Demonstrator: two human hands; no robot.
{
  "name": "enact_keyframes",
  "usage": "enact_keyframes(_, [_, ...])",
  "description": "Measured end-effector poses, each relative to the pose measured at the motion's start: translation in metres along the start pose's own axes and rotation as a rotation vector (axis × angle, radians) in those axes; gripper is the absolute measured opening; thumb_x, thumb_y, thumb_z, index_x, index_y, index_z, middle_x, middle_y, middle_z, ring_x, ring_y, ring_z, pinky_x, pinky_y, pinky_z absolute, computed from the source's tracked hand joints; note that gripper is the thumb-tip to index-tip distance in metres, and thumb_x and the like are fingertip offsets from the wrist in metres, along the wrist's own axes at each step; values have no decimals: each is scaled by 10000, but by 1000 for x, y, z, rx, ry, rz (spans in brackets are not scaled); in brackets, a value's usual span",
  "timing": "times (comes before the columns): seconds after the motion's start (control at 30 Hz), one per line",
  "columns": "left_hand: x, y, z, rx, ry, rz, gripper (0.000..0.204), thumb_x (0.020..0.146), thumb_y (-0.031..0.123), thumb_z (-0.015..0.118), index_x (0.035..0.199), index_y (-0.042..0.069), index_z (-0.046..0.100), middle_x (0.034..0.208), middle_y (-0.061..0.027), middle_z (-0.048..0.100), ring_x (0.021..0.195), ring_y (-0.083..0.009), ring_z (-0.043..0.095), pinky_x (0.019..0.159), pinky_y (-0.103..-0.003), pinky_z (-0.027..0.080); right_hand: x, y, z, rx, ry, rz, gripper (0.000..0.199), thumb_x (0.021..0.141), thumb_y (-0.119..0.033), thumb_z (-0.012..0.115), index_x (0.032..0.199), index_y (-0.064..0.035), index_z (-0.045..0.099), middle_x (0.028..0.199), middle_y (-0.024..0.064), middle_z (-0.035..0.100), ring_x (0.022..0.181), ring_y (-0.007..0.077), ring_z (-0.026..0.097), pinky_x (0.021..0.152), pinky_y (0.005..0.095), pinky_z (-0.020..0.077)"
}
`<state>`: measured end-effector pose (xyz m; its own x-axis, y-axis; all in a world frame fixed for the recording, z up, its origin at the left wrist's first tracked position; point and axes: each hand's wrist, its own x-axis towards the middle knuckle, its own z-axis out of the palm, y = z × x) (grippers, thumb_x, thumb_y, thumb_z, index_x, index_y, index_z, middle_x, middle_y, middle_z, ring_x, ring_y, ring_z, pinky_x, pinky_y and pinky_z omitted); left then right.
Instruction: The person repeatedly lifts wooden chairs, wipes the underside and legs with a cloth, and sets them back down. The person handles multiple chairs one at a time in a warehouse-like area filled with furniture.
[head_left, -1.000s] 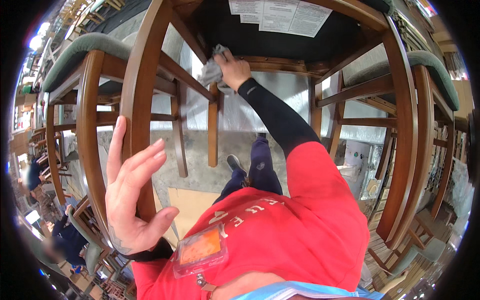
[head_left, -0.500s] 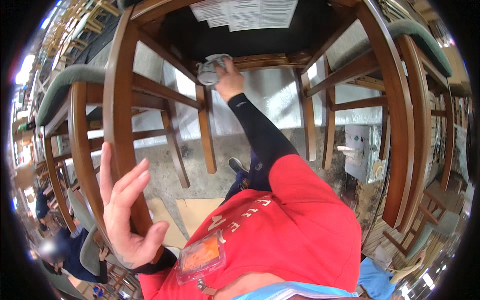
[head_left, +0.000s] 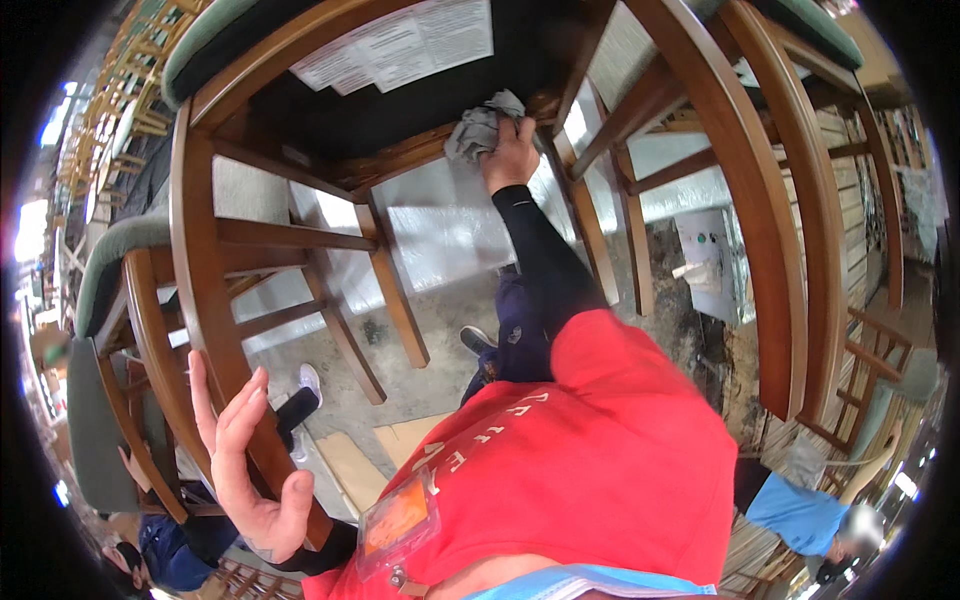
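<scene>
Grey cloth [head_left: 482, 128], one, crumpled: bunched in the right hand [head_left: 513, 157], fingers closed on it, and set against the inner seat rail [head_left: 410, 153], toward that rail's right end. Upholstered wooden chair [head_left: 205, 270], one, brown-framed, underside facing the wearer: legs, stretchers and rails joined, black bottom panel [head_left: 400, 120] fitted, white paper labels [head_left: 400, 45] attached. Progress, as judged: work with the cloth under way at the rail; surfaces already gone over cannot be told from those left, and the cloth has yet to be put down. Left hand [head_left: 250, 480], one: wide, fingers spread, grasping nothing visible, beside the near left leg; contact with the wood cannot be told. Neighbouring chairs, similar, green-grey seats: left chair [head_left: 150, 320] and right chair [head_left: 795, 200], one each side. Beyond: silvery sheeting [head_left: 430, 235]; grey metal box [head_left: 705, 260]; cardboard [head_left: 345, 470] on the concrete floor [head_left: 440, 310]; co-worker in a blue shirt [head_left: 800, 515], lower right.
</scene>
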<state>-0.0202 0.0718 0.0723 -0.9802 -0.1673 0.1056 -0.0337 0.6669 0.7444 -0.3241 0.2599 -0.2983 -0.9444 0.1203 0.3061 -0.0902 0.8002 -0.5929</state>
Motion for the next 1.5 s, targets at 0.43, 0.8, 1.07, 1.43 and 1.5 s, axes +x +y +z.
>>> enact_keyframes(0.43, [0, 9, -3, 199, -73, -38, 626, 896, 368, 659, 1340, -64, 565, 1577, -298, 299, 1532, -382, 197, 1194, -457, 243, -4, 10, -28, 179, -91, 43, 561, 687, -36, 731, 1239, -115, 673, 1317, 67, 590, 1027, 390, 644, 860, 456, 550])
enact_keyframes(0.8, [-3, 12, -9, 329, -125, -66, 634, 907, 371, 647, 1347, -77, 563, 1629, -282, 207, 1506, -362, 276, 1218, -472, 200, -43, 13, 24, 442, 66, 462, 430, 764, -102, 668, 1182, -17, 607, 1171, 183, 600, 1120, 427, 598, 918, 483, 511])
enact_keyframes(1.07, [-3, 6, -1, 188, -72, -39, 619, 899, 366, 666, 1322, -76, 578, 1558, -290, 304, 1516, -389, 239, 1208, -490, 217, 31, -11, -4, 502, 597, 367, 548, 636, 140, 552, 1159, -20, 592, 1227, 201, 527, 1173, 423, 542, 1050, 448, 429])
enact_keyframes(1.43, [0, 12, 4, 225, -5, -19, 596, 867, 372, 674, 1273, -59, 616, 1478, -317, 446, 1533, -401, 204, 1171, -483, 277, 25, -1, -6, 502, 585, 347, 465, 679, 63, 570, 1134, 66, 662, 1066, 203, 636, 1030, 433, 622, 950, 439, 496])
enact_keyframes(1.5, [0, 11, 6, 207, 8, -23, 599, 873, 386, 671, 1279, -50, 614, 1479, -322, 441, 1531, -398, 212, 1170, -479, 279, 23, 7, -9, 427, 539, 344, 467, 679, 37, 585, 1139, 70, 660, 1081, 205, 626, 1036, 436, 616, 937, 446, 499])
